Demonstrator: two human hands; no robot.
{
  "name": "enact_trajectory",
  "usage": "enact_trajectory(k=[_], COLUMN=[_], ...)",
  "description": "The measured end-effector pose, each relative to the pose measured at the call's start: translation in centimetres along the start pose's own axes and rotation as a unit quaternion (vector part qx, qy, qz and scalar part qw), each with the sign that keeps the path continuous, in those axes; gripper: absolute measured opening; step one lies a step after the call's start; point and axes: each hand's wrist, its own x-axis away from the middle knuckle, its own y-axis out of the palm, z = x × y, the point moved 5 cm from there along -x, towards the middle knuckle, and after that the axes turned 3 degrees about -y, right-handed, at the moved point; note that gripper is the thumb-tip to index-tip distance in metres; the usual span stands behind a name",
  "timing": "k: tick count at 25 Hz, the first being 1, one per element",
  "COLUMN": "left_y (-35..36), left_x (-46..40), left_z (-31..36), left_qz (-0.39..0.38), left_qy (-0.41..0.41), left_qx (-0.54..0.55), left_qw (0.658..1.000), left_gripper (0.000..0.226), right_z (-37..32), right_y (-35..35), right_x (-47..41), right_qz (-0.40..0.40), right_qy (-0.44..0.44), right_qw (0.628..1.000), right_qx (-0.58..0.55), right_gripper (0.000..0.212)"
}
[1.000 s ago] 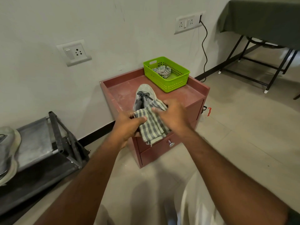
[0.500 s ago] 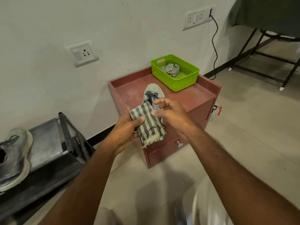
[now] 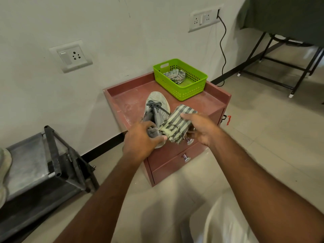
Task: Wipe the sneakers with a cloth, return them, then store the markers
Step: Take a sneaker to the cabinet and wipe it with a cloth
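Observation:
A grey sneaker (image 3: 157,104) with dark laces lies on top of the red cabinet (image 3: 133,99), toe pointing to the wall. My left hand (image 3: 142,139) grips its heel end at the cabinet's front edge. My right hand (image 3: 201,128) holds a folded grey-and-white striped cloth (image 3: 177,123) just right of the shoe, its frayed edge toward me. A second sneaker (image 3: 4,171) shows partly at the far left on the dark shoe rack (image 3: 52,165). No markers are visible.
A green plastic basket (image 3: 194,88) with another striped cloth (image 3: 175,76) in it stands at the cabinet's back right. Two drawers with metal knobs (image 3: 185,157) face me. A folding table (image 3: 284,42) with a dark cover stands at the right. A black cable (image 3: 223,50) hangs from the wall socket.
The cloth passed from both hands into my right hand and shifted right of the shoe. My left hand let go of it and took hold of the sneaker's heel.

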Motion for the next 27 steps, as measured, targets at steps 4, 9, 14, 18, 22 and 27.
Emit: enact_trajectory(k=[4, 9, 14, 18, 22, 27], left_y=[0.0, -0.9, -1.0, -0.7, -0.7, -1.8], left_x=[-0.5, -0.3, 0.3, 0.2, 0.2, 0.0], left_z=[-0.8, -1.2, -1.3, -1.0, -1.0, -2.1], left_qz=[0.057, 0.077, 0.106, 0.094, 0.047, -0.008], left_qy=[-0.065, -0.084, -0.049, -0.026, -0.034, -0.005], left_qx=[0.05, 0.08, 0.08, 0.07, 0.072, 0.087], left_qw=[0.995, 0.99, 0.99, 0.993, 0.996, 0.996], left_gripper=[0.022, 0.011, 0.014, 0.009, 0.01, 0.02], right_z=[-1.5, -1.5, 1.4, 1.9, 1.2, -0.7], right_y=[-1.3, 2.7, 8.1, 8.3, 4.5, 0.9], right_x=[-0.4, 0.0, -0.4, 0.9, 1.3, 0.5], right_qz=[0.183, 0.118, -0.057, -0.139, -0.085, 0.147], right_qy=[-0.161, -0.255, -0.287, -0.233, -0.099, -0.206], right_qw=[0.966, 0.933, 0.841, 0.869, 0.973, 0.941], right_qx=[0.091, 0.224, 0.456, 0.414, 0.192, 0.224], right_gripper=[0.02, 0.025, 0.076, 0.073, 0.044, 0.059])
